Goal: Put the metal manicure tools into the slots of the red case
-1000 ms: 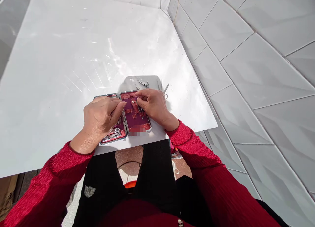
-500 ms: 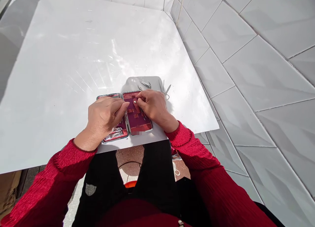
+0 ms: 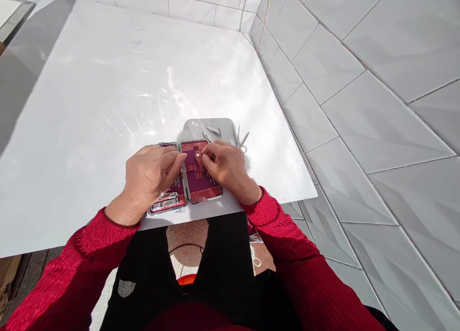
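Note:
An open manicure case (image 3: 201, 193) lies near the table's front edge, with its purple-lined half on the right. That half has small red loops and a red snap strap (image 3: 199, 161) with a metal stud. My right hand (image 3: 227, 164) is closed, thumb and fingertips pinching at the strap's edge. Over the left half rests my left hand (image 3: 149, 170), fingers curled and thumb pressed in; what it holds, if anything, is hidden. Below it, nail clippers (image 3: 167, 202) show in that half. Beyond my right hand lie a loose nail clipper (image 3: 213, 130) and small scissors (image 3: 242, 148).
The white table (image 3: 108, 82) carries glints of sunlight and a shadow around the case. A tiled wall (image 3: 359, 106) runs along its right side, with another at the back. A thin cable (image 3: 265, 19) hangs in the corner.
The view has tilted slightly, so the case and table sit a little lower in it. Both hands keep nearly the same pose over the case.

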A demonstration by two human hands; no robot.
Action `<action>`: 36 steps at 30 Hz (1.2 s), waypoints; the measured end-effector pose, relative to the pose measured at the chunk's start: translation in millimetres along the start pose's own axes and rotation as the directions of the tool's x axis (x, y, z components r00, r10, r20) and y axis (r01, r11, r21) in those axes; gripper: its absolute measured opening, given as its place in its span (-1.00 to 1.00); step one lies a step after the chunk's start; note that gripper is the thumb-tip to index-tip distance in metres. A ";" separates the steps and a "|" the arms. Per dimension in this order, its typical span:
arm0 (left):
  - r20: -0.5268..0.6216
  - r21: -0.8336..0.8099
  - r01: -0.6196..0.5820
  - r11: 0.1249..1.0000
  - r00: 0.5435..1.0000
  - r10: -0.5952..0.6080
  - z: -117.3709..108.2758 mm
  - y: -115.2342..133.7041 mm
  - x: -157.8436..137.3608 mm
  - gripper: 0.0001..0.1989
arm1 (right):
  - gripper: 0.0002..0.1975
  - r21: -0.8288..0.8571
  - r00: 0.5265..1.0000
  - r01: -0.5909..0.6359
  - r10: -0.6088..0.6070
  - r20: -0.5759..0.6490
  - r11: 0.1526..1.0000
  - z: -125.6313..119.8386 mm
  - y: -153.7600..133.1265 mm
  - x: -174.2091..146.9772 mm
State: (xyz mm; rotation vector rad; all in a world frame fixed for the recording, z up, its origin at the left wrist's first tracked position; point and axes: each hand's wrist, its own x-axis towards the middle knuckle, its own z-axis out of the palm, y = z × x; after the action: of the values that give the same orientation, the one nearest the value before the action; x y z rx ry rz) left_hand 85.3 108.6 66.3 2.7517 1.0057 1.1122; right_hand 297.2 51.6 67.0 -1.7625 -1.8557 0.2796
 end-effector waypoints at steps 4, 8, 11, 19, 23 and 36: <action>-0.020 0.029 -0.032 0.999 0.999 0.032 -3.0 -0.5 1.3 -0.63 | -0.83 0.044 1.000 -0.014 0.015 -0.016 0.999 -0.7 -1.8 0.5; -0.058 0.057 -0.061 0.997 0.996 0.064 -3.9 -1.0 2.3 -0.63 | -0.86 0.103 0.987 -0.058 0.072 -0.140 0.993 -9.2 9.7 7.3; -0.063 0.055 -0.022 0.998 0.998 0.025 -4.1 -1.6 2.5 -0.60 | -0.85 0.068 0.941 -0.187 0.198 -0.275 0.980 -23.1 30.6 16.1; -0.085 0.012 0.030 0.999 0.996 -0.029 -3.9 -1.6 3.8 -0.58 | -0.68 -0.075 0.877 -0.422 0.387 -0.284 0.903 -36.5 62.2 29.6; -0.059 -0.041 0.049 0.998 0.997 -0.051 -3.7 -1.5 3.2 -0.56 | -0.70 -0.179 0.873 -0.476 0.439 -0.212 0.861 -31.7 58.0 35.7; -0.021 0.003 0.006 1.000 1.000 -0.006 -3.5 -1.1 2.5 -0.54 | -0.81 -0.235 0.919 -0.349 0.283 -0.274 0.907 -19.4 63.2 31.9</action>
State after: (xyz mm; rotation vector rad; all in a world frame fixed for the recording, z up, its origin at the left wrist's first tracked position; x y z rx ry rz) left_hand 83.8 110.1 70.2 2.7438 1.0180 1.1422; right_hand 361.8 85.3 58.6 -2.1907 -1.4906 -0.0771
